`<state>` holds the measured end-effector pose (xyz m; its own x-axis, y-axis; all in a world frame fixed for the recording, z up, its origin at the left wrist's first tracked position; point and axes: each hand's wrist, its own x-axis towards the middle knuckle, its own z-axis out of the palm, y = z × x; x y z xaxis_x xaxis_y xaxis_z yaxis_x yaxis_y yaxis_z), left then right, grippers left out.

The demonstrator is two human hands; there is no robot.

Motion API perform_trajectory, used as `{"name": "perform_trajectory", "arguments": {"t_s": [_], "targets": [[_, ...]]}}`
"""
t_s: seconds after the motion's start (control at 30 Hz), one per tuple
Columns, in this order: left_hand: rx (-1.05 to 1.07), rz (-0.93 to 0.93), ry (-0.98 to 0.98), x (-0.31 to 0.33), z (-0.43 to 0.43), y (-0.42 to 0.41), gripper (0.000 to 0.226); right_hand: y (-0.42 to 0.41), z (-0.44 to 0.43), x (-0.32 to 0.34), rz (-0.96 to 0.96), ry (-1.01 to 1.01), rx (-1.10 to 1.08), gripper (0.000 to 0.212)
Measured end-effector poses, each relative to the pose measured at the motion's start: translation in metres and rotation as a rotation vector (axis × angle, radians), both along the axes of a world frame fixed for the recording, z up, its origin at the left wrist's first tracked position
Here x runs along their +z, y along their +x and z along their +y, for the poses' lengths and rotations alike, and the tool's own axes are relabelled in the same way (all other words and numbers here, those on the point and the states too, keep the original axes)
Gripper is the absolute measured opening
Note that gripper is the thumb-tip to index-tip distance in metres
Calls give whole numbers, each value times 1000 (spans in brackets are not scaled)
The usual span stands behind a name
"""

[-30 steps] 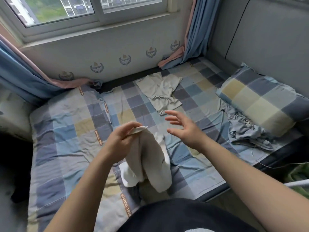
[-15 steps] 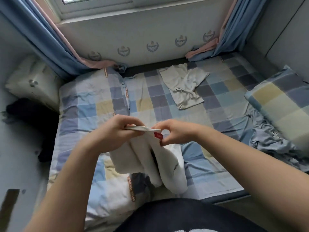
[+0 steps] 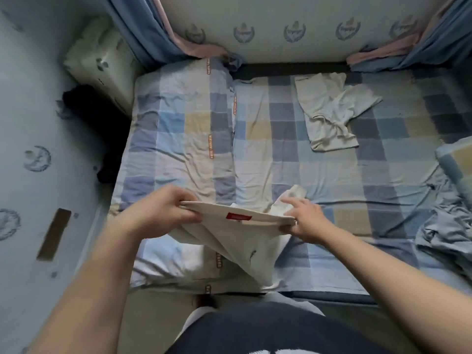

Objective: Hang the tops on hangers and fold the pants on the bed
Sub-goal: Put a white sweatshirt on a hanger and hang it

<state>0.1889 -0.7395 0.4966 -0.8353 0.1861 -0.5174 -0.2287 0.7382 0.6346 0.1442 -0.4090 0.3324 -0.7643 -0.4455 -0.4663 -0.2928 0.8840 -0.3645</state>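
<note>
Gripping the waistband of a pair of white pants (image 3: 240, 241), both hands are holding the garment up just above the near edge of the bed (image 3: 319, 175). The left hand (image 3: 163, 213) is clenching the band's left end, fingers curled fully around the fabric. The right hand (image 3: 304, 218) is pinching the band's right end between thumb and lower fingers, while its forefinger is sticking out loosely over the cloth. The waistband is stretching taut between the two hands, its long axis running left to right, and a small red label (image 3: 239, 216) is showing on it near the middle. The rest of the pants is hanging down from the band toward the person, the legs bunching into a point near the bed's front edge, with a bit of white cloth poking up behind the right hand.

Farther back, a pale grey top (image 3: 329, 116) is lying crumpled flat on the checked sheet, well apart from the hands. A rumpled grey-blue garment (image 3: 444, 226) is lying at the right, beside a checked pillow (image 3: 457, 162). Blue curtains (image 3: 143, 29) are hanging at the far wall.
</note>
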Motion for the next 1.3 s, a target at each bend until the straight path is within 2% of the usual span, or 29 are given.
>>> {"name": "perform_trajectory", "arguments": {"t_s": [0.1, 0.23, 0.3, 0.4, 0.53, 0.7, 0.83, 1.0, 1.13, 1.2, 1.3], "targets": [[72, 82, 5, -10, -53, 7, 14, 12, -29, 7, -79, -379, -287, 18], [224, 272, 27, -57, -120, 4, 18, 43, -87, 34, -22, -654, -575, 45], [298, 323, 54, -86, -150, 2, 25, 60, -120, 48, 91, -746, -668, 47], [338, 289, 152, -116, -177, -4, 28, 87, -170, 78, 252, -818, -772, 42], [364, 290, 259, -122, -163, -23, 23, 118, -186, 127, 373, -908, -860, 45], [176, 286, 494, -90, -96, -11, 18, 191, -150, 180, 631, -897, -1045, 36], [-70, 223, 584, -61, -17, 28, 20, 291, -114, 205, 838, -788, -1228, 44], [-381, 37, 626, -31, 98, 120, 43, 448, -73, 227, 1003, -578, -1413, 43], [-706, -144, 654, -14, 170, 225, 17, 573, -46, 242, 1098, -455, -1503, 48], [-871, -159, 638, -9, 204, 277, 13, 630, -33, 248, 1143, -432, -1536, 48], [-1002, -113, 597, -9, 258, 345, 11, 701, -17, 253, 1188, -365, -1582, 48]]}}
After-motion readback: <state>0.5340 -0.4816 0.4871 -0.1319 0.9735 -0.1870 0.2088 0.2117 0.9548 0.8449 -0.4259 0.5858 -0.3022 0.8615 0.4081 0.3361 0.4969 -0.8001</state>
